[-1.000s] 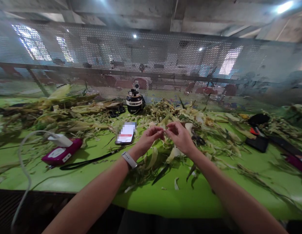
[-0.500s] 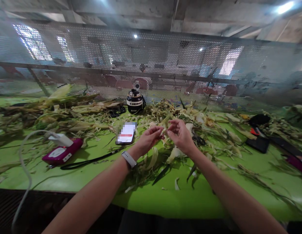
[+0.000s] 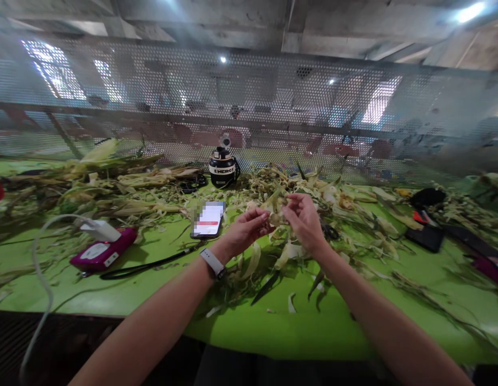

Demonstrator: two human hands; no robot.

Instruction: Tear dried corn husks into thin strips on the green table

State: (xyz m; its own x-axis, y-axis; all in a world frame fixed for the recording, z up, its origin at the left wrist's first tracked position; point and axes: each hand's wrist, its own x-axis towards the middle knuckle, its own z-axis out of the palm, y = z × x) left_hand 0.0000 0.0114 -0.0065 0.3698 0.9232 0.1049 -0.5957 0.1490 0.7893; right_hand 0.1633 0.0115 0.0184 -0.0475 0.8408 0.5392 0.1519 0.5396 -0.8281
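Note:
My left hand [image 3: 245, 230] and my right hand [image 3: 304, 219] meet over the middle of a bright green table [image 3: 249, 327]. Both pinch a small pale piece of corn husk [image 3: 276, 218] held between their fingertips, just above a loose pile of husks and leaves [image 3: 273, 257]. The left wrist wears a white watch [image 3: 212, 263]. The right hand's fingers curl over the top of the piece, while the left hand's thumb and fingers close on its left end.
A phone [image 3: 208, 219] lies left of the hands. A magenta power bank [image 3: 103, 253] with a white cable sits further left. A black bottle [image 3: 223, 167] stands at the back by a perforated metal screen [image 3: 249, 107]. Dark objects [image 3: 424, 236] lie at right among husks.
My right hand has risen slightly and turned over the husk piece. The left hand has shifted a little to the right, staying pinched on it.

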